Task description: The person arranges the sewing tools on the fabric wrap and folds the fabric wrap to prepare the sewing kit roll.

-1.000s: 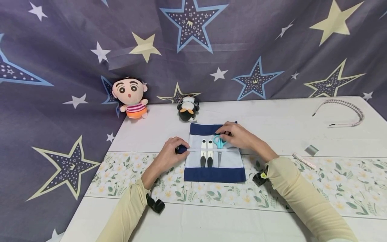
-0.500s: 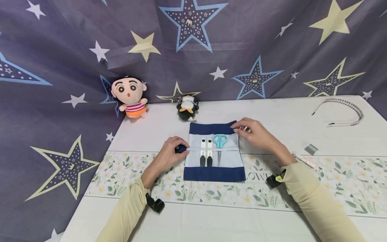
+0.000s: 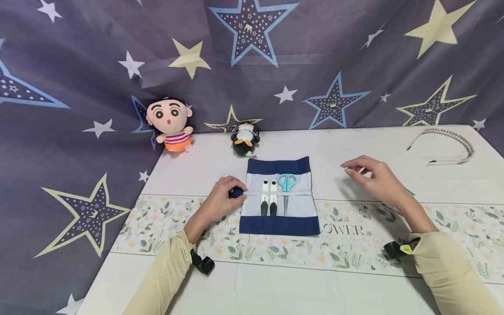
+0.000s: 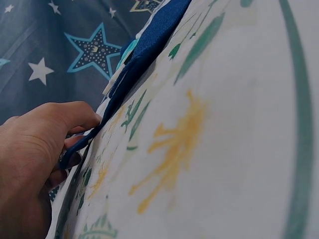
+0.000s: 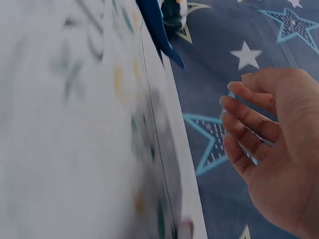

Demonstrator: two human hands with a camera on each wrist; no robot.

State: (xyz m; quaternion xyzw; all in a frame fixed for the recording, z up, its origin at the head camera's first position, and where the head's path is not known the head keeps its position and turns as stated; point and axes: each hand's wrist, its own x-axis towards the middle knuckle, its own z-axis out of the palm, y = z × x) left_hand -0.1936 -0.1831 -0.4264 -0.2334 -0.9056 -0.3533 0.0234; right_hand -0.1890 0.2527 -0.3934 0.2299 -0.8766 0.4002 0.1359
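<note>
A navy and pale-blue fabric roll (image 3: 279,226) lies spread flat. Under its white elastic band sit two white tools with black ends (image 3: 264,197) and a pair of scissors (image 3: 287,181) with turquoise handles. My left hand (image 3: 220,197) pinches the navy tab (image 3: 236,192) at the roll's left edge; the left wrist view shows the thumb and fingers of that hand (image 4: 45,144) around the navy fabric (image 4: 112,97). My right hand (image 3: 379,179) hovers over the table to the right of the roll, fingers loosely bent, holding nothing, as the right wrist view of the hand (image 5: 279,134) confirms.
A plush doll (image 3: 170,124) and a small penguin plush (image 3: 244,141) stand behind the roll. At the far right lies a beaded headband (image 3: 453,135). The right forearm mostly hides small items on the table. A star-printed curtain (image 3: 299,48) hangs behind.
My right hand has left the scissors, passed the roll's upper right corner and moved off to the right. The left hand stays on the tab.
</note>
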